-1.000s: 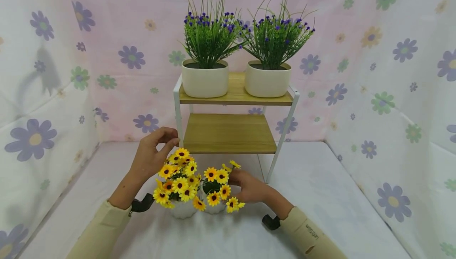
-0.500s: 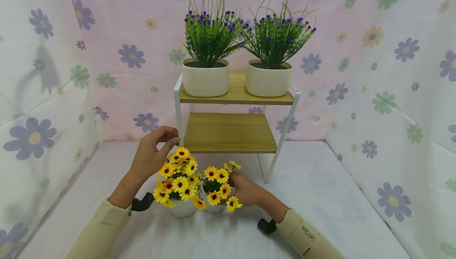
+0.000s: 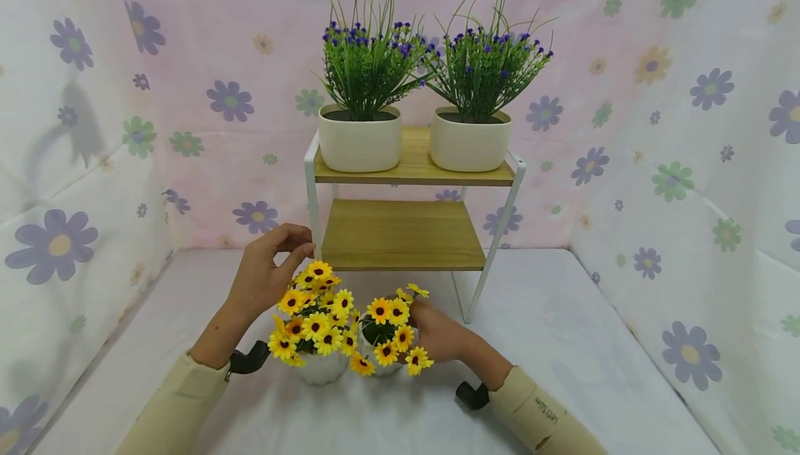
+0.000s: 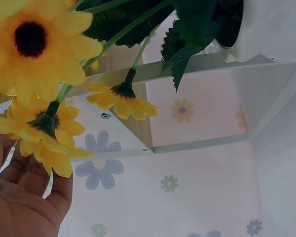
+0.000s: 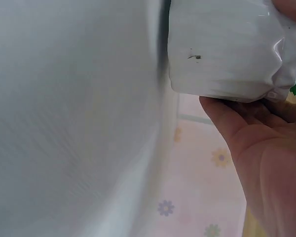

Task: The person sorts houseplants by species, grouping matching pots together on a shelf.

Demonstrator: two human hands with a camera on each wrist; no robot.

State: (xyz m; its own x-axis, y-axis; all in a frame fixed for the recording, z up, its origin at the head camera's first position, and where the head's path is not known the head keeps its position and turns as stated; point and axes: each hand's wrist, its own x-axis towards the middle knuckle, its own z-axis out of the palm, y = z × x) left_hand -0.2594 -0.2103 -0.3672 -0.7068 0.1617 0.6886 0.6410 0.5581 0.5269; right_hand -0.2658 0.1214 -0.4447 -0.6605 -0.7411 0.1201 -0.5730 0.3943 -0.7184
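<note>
Two small white pots with yellow, dark-centred artificial flowers stand side by side on the white cloth. My right hand [image 3: 439, 333] grips the right flower pot [image 5: 227, 49] from its right side, with the thumb and fingers around the white wall in the right wrist view. Yellow flowers [image 3: 385, 353] of that plant partly cover the fingers in the head view. Just behind the left flower pot [image 3: 321, 368], my left hand [image 3: 265, 267] hangs loosely curled by the shelf's front left leg. In the left wrist view its fingers lie partly behind yellow blooms [image 4: 47, 126], apparently holding nothing.
Behind the pots stands a two-tier shelf with wooden boards [image 3: 403, 233] and white metal legs [image 3: 494, 246]. Two cream planters [image 3: 359, 142] with purple-flowered grass stand on its top board. Flower-printed cloth [image 3: 650, 184] encloses the back and sides.
The right flower pot has shifted slightly to the right, together with my right hand. A few blooms of the left plant have swayed rightward. My left hand stays in place.
</note>
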